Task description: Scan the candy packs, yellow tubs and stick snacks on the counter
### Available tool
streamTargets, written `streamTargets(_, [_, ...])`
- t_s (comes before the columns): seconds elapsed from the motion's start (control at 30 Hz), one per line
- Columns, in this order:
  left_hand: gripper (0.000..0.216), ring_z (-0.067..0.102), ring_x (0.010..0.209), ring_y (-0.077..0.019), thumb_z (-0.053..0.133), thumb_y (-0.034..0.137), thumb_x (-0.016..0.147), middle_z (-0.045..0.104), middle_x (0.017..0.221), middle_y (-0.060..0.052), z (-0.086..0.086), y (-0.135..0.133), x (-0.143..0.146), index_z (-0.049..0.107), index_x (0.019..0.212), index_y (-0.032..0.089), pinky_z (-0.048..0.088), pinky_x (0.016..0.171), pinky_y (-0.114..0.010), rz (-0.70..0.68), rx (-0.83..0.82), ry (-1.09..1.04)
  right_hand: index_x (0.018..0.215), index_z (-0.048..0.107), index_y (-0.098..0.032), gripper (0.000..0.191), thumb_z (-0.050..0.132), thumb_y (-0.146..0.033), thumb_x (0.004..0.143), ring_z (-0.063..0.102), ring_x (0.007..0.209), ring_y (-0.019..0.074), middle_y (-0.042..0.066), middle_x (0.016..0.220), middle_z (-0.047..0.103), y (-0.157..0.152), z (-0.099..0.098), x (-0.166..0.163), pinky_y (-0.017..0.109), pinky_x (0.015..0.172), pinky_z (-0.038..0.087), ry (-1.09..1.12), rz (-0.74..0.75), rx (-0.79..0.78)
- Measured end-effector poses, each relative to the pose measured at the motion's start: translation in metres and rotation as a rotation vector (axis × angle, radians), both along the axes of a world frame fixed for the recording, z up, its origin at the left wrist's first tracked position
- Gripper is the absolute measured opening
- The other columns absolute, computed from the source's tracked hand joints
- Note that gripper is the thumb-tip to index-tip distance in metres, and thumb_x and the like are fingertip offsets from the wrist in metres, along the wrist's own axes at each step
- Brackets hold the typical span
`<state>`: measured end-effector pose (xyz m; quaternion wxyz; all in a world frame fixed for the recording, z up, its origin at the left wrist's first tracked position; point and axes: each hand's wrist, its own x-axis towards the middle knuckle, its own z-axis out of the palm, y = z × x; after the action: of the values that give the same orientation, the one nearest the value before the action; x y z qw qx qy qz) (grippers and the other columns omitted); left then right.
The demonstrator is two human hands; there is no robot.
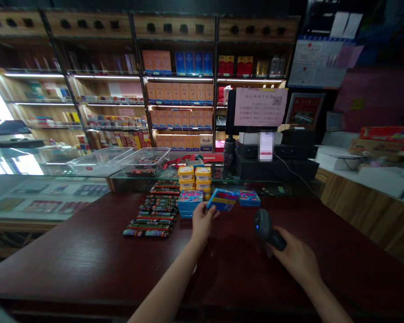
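Because the sticks (pixel 151 215) lie close together on the table (pixel 87 255), a sideways brush of the left forearm could disorder them. Beside them, the tubs (pixel 186 172) stand piled behind the blue stack (pixel 189 208); a bump to that stack could topple them. The left hand (pixel 204 222) pinches the packet (pixel 224 200) by one end, tilted, between the blue stack and the small stack (pixel 249 198); since only that end is held, the packet could slip or swing. Farther right, the scanner (pixel 263 224) is gripped by its handle in the right hand (pixel 296 258); poor aim could cause a failed reading.
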<state>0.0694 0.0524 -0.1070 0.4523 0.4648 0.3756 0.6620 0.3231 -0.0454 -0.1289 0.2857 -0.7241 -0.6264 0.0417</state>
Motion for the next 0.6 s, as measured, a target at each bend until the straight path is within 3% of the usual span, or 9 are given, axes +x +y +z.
streamTargets(0.07, [0.043,0.061,0.07,-0.0118,0.079,0.044,0.058,0.061,0.076,0.0,-0.016,0.004,0.011,0.053,0.076,0.014,0.057,0.075,-0.035,-0.09,-0.082,-0.137,0.11,0.061,-0.025,0.042,0.057,-0.047,0.075,0.067,0.089,0.0262,0.006,0.096,0.071,-0.003,0.008,-0.008,0.034,0.072,0.049,0.195,0.045,0.057])
streamTargets(0.13, [0.045,0.062,0.07,-0.0115,0.081,0.042,0.056,0.061,0.075,0.0,-0.03,0.007,0.016,0.052,0.076,0.014,0.057,0.077,-0.035,-0.092,-0.12,-0.203,0.104,0.061,-0.019,0.047,0.064,-0.048,0.068,0.066,0.081,0.0236,0.006,0.089,0.07,-0.008,0.015,-0.016,0.033,0.07,0.05,0.411,0.106,0.12])
streamTargets(0.23, [0.043,0.063,0.069,-0.0111,0.08,0.04,0.058,0.062,0.073,0.0,-0.046,0.011,0.017,0.052,0.077,0.014,0.058,0.079,-0.036,-0.054,-0.149,-0.238,0.102,0.058,-0.016,0.052,0.066,-0.051,0.064,0.051,0.043,0.0131,-0.004,0.058,0.057,-0.02,0.022,-0.03,0.026,0.042,0.04,0.695,0.137,-0.01])
streamTargets(0.3, [0.041,0.064,0.068,-0.0111,0.079,0.038,0.061,0.061,0.073,0.001,-0.053,0.014,0.017,0.051,0.077,0.014,0.058,0.08,-0.037,-0.03,-0.156,-0.242,0.104,0.056,-0.017,0.055,0.067,-0.052,0.063,0.043,0.037,0.0094,-0.009,0.05,0.048,-0.029,0.023,-0.038,0.022,0.037,0.034,0.837,0.137,-0.078])
streamTargets(0.6, [0.028,0.065,0.07,-0.0116,0.073,0.029,0.068,0.062,0.073,0.0,-0.056,0.018,0.02,0.051,0.077,0.013,0.057,0.083,-0.038,0.015,-0.161,-0.223,0.1,0.053,-0.016,0.052,0.066,-0.053,0.065,0.036,0.035,0.0059,-0.011,0.043,0.044,-0.045,0.017,-0.05,0.018,0.034,0.028,1.003,0.183,-0.167])
